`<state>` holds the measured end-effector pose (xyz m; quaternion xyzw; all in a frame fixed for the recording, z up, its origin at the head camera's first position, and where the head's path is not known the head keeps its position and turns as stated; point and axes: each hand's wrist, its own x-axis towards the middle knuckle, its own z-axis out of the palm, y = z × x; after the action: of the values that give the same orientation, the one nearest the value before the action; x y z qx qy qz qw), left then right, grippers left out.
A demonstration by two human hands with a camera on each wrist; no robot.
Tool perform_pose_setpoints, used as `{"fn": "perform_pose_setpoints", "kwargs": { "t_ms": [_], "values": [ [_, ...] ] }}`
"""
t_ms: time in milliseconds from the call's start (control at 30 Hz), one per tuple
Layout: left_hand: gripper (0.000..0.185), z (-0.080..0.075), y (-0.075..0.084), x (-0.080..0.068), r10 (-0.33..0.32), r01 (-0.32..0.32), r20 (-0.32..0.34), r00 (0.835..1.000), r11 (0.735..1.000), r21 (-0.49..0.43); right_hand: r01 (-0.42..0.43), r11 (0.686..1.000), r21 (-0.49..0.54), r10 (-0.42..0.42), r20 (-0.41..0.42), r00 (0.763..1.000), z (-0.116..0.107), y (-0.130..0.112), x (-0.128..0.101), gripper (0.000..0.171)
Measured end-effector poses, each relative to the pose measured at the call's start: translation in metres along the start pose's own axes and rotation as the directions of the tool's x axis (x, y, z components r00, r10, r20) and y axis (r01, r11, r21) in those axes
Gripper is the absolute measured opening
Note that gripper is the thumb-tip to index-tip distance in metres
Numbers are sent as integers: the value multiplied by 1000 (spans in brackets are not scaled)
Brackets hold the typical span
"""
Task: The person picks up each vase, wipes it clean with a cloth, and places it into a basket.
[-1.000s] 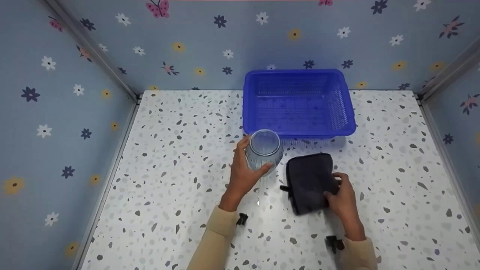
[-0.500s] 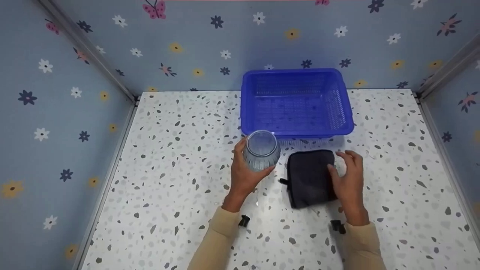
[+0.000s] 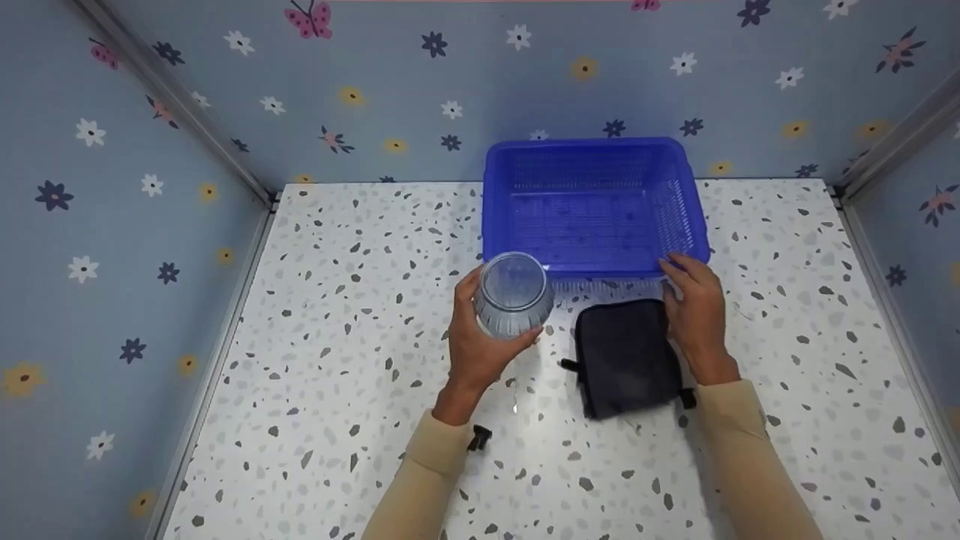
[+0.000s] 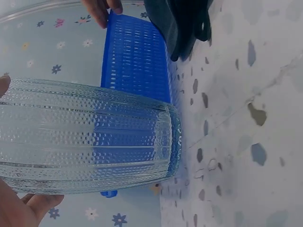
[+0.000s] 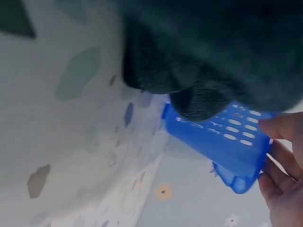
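My left hand grips a clear ribbed glass just above the table, mouth facing up, in front of the basket's near left corner. In the left wrist view the glass fills the left half. A folded dark cloth lies flat on the table between my hands. My right hand reaches past the cloth, and its fingertips touch the near right rim of the blue plastic basket. In the right wrist view the fingers sit by the basket corner, under the cloth.
The speckled white tabletop is walled on three sides by blue floral panels with metal corner posts. The slotted basket stands at the back centre against the rear wall and holds nothing that I can see.
My right hand has left the cloth and moved forward to the basket's near right rim. My left hand has shifted the glass slightly left.
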<state>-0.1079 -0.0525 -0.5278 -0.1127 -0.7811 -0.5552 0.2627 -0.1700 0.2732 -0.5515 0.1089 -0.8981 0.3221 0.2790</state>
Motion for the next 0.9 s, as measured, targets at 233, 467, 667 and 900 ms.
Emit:
{"fn": "perform_pose_setpoints", "kwargs": {
  "t_ms": [233,467,667,900],
  "values": [
    [107,-13,18,26,67,-67,12,998,998,7,36,999,-37,-37,-37,999,2,4,6,29],
    [103,-20,34,59,177,-178,34,984,984,24,82,995,-65,-85,-40,996,0,3,11,21],
    [107,-10,39,92,263,-267,53,963,959,99,99,990,-103,-101,-17,995,-3,3,11,20],
    [105,8,35,126,301,-318,110,947,927,197,132,982,-136,-134,-6,991,-4,7,12,17]
  ]
}}
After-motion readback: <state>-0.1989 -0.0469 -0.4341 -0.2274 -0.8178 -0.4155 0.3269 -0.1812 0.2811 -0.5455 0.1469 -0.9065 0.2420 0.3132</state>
